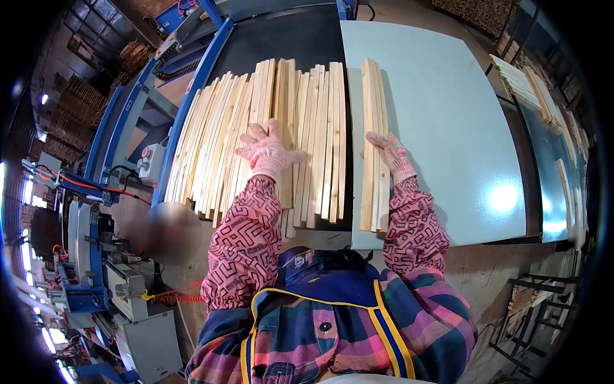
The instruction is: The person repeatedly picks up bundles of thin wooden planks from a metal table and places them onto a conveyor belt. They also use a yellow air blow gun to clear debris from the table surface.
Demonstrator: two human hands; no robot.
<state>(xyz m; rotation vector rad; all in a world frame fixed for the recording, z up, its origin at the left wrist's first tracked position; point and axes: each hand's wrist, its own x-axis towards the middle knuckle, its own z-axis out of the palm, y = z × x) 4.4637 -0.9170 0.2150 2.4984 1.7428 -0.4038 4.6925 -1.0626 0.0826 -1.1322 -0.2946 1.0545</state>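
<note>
Long, pale wooden strips lie side by side on a dark conveyor belt, their ends uneven. My left hand, in a pinkish glove, rests on the middle of these strips with its fingers spread. To the right, a small bundle of wooden strips lies lengthwise on a pale, smooth tabletop, close to its left edge. My gloved right hand grips that bundle from its right side, fingers bent over the top. Patterned pink sleeves cover both forearms.
A blue metal frame runs along the belt's left side, with a grey control box beside it. More wooden strips lie on a surface at the far right. Below them stands a black metal rack. A dark gap separates belt and tabletop.
</note>
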